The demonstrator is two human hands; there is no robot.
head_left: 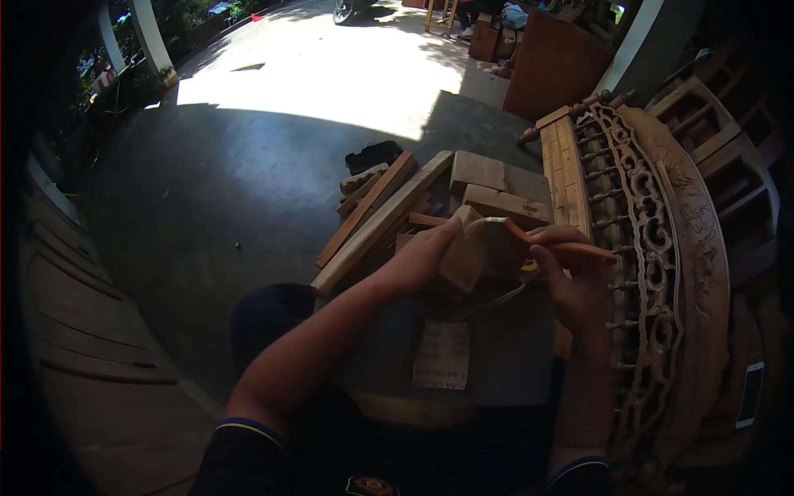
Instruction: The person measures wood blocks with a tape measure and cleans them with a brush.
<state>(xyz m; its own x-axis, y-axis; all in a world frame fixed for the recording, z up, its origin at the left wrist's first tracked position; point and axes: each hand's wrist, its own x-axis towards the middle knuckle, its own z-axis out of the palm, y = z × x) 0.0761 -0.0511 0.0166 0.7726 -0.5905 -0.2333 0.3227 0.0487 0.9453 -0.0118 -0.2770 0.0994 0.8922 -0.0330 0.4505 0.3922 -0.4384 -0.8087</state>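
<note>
A: While the person is sitting low with the work over the lap, what is lying nearest to them?

B: A strip of sandpaper (441, 355) is lying flat on the dark board (504, 351) across the knees, printed back facing up; it is sitting close under the hands, probably so it is staying within easy reach.

A: And the hands just beyond it?

B: The left hand (418, 260) is wrapping its fingers around the near left side of a small wooden block (467, 248), thumb pressing up along its edge; the grip is looking snug, bracing the piece so that it is not turning. The right hand (571, 277) is curling closed round a thin wooden-handled tool (562, 245), whose near end is meeting the block's right face; I cannot tell what kind of tip it is carrying, since the block and fingers are hiding it.

A: So the block is sitting where?

B: It is being held up off the board, at the middle of the scene, between both hands.

A: What is lying farther out?

B: A pile of timber offcuts (389, 211) is resting on the concrete floor (223, 182) just beyond the hands; on the right a carved openwork panel (653, 231) is running from near to far, lying flat; farther off, sunlight is falling on the open yard.
</note>
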